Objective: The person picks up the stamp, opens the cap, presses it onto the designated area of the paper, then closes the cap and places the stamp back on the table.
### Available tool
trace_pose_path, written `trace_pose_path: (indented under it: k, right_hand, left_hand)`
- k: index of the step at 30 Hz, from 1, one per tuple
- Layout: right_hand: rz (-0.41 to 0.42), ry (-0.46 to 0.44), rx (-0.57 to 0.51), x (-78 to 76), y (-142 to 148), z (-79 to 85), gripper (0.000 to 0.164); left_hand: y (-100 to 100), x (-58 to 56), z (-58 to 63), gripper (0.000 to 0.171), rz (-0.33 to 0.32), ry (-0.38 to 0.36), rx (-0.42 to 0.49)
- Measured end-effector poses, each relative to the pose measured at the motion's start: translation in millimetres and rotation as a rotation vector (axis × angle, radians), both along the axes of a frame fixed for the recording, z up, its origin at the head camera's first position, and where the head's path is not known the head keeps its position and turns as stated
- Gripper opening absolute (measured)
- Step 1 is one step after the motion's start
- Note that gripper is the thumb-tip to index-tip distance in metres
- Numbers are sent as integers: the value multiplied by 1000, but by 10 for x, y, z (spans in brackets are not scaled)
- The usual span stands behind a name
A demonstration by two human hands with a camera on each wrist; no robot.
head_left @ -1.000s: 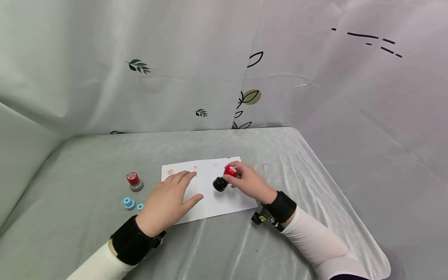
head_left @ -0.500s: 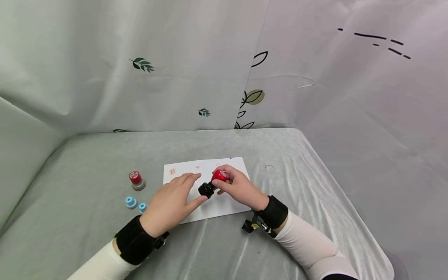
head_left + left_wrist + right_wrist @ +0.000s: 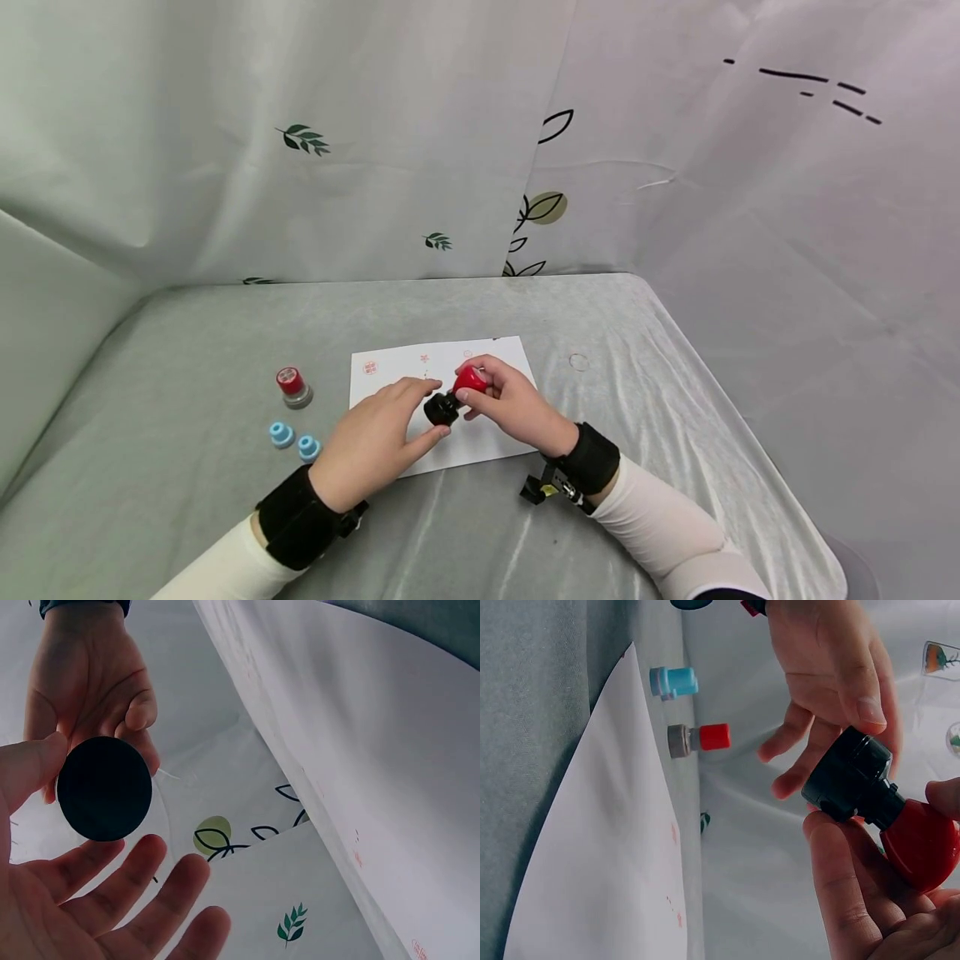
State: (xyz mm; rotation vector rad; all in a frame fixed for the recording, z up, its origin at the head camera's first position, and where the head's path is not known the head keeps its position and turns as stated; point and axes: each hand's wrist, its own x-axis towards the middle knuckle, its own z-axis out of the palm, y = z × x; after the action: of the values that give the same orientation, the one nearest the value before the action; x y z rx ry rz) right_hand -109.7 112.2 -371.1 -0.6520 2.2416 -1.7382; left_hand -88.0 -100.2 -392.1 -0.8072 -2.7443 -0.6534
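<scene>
A stamp with a round red handle and a wide black end point(image 3: 851, 776) is held up over a white sheet of paper point(image 3: 468, 442). My right hand point(image 3: 517, 404) grips its red handle point(image 3: 922, 844) between thumb and fingers. My left hand point(image 3: 378, 437) has thumb and forefinger at opposite sides of the black end, pinching around it. In the left wrist view the flat black face point(image 3: 105, 789) shows, with the left thumb at its edge and the other fingers spread below. Small red prints point(image 3: 370, 367) run along the paper's far edge.
Left of the paper stands another stamp point(image 3: 292, 387), red-topped with a clear base. Two small light-blue stepped pieces point(image 3: 281, 434) sit nearer the left wrist. A faint red ring point(image 3: 578, 362) marks the grey cloth point(image 3: 660, 417) right of the paper.
My right hand has brought the stamp leftward to my left hand. The left thumb and forefinger have since closed in on its black end.
</scene>
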Motion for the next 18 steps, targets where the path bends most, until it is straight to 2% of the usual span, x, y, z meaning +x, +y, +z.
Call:
trace_pose_path:
  k: [4, 10, 18]
  right_hand:
    - [-5, 4, -3, 33, -11, 59, 31]
    - [-8, 8, -7, 34, 3, 53, 33]
    - [11, 71, 29, 27, 23, 43, 31]
  left_hand:
    - [10, 5, -5, 54, -10, 6, 9]
    - [36, 16, -19, 54, -7, -4, 30]
    - [57, 11, -34, 53, 0, -30, 37]
